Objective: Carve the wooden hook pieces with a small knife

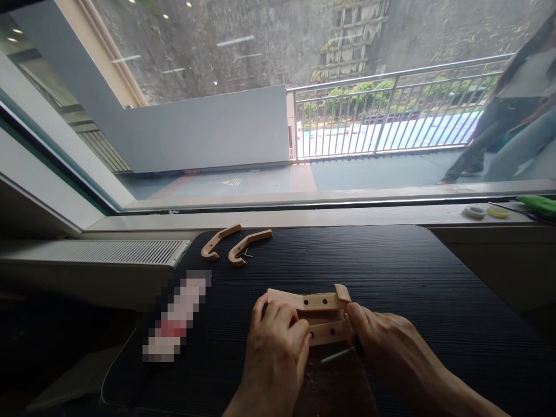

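Note:
Two J-shaped wooden hooks lie side by side before me, a farther one [319, 302] and a nearer one [330, 332], each with two dark holes. My left hand [275, 330] is closed over their left ends. The fingers of my right hand [377, 330] pinch the curved right ends; its fingertips are partly hidden. A thin grey metal rod or screw [337, 355] rests just below the nearer hook, close to my right hand. Beneath is what looks like a brown board [339, 382] with small crumbs on it.
Two more wooden hooks [220, 237] [252, 239] lie at the table's far left, with small screws [246, 253] beside one. A blurred-out strip [178, 318] is on the left. Tape rolls [497, 212] and a green item [536, 205] sit on the windowsill. Outside stand people [512, 116].

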Demonstrator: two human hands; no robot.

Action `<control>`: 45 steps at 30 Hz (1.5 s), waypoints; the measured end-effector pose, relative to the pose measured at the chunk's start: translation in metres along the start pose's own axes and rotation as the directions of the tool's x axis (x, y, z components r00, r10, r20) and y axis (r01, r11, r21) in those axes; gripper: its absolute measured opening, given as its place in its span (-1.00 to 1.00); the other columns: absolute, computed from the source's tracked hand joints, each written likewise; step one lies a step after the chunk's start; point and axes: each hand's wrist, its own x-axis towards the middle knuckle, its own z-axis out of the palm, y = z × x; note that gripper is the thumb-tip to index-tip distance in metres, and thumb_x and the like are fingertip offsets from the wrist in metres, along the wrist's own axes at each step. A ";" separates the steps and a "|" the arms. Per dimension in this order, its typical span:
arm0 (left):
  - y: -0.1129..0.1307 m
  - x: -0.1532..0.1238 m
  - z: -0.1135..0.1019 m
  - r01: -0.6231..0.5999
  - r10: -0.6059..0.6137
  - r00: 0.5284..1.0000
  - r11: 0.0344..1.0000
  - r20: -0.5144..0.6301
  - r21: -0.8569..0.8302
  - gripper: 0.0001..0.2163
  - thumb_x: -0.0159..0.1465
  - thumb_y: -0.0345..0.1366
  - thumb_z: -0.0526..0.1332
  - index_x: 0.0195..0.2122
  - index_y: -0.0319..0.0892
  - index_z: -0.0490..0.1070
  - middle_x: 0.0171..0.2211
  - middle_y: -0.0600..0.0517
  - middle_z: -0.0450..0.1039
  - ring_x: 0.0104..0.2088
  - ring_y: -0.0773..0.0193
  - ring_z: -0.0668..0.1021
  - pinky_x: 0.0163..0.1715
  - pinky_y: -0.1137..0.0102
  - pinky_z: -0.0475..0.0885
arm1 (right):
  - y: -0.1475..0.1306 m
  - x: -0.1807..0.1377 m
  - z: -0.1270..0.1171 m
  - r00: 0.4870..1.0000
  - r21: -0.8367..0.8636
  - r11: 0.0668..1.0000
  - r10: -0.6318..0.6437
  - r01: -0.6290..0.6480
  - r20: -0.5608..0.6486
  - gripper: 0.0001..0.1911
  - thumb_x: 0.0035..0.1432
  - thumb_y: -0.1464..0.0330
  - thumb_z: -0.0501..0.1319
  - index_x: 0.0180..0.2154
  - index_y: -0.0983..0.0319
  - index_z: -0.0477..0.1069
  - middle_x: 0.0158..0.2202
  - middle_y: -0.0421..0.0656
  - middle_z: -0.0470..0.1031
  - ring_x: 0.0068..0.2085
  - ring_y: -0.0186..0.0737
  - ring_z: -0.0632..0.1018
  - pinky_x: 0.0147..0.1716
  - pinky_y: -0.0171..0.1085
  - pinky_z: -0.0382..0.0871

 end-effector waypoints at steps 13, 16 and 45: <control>-0.003 -0.003 0.004 0.053 -0.053 0.998 0.999 0.041 -0.011 -0.87 0.22 -0.42 0.09 -0.37 -0.09 0.41 -0.34 0.08 0.40 -0.25 0.23 0.39 -0.14 0.19 0.22 | 0.002 -0.007 0.004 1.000 0.145 0.989 0.005 -0.007 0.009 -0.55 0.03 0.50 0.06 0.01 0.32 0.11 -0.52 -0.27 0.43 -0.60 -0.31 0.45 -0.63 -0.33 0.12; -0.005 -0.004 0.006 0.049 -0.048 0.998 0.998 0.038 -0.036 -0.85 0.22 -0.43 0.08 -0.38 -0.10 0.41 -0.34 0.06 0.39 -0.26 0.22 0.38 -0.22 0.24 0.25 | 0.003 -0.008 0.002 0.999 0.185 0.983 0.005 -0.012 0.038 -0.66 0.00 0.51 0.07 -0.12 0.26 0.19 -0.51 -0.27 0.44 -0.59 -0.32 0.46 -0.64 -0.35 0.11; -0.001 -0.004 0.004 0.064 -0.060 0.997 0.996 0.056 -0.068 -0.87 0.17 -0.47 0.10 -0.41 -0.12 0.40 -0.31 0.06 0.42 -0.21 0.20 0.41 -0.15 0.18 0.24 | 0.004 -0.009 0.006 0.993 0.099 0.995 0.000 -0.011 0.116 -0.60 -0.06 0.61 0.03 -0.13 0.27 0.12 -0.52 -0.27 0.47 -0.63 -0.30 0.45 -0.68 -0.32 0.05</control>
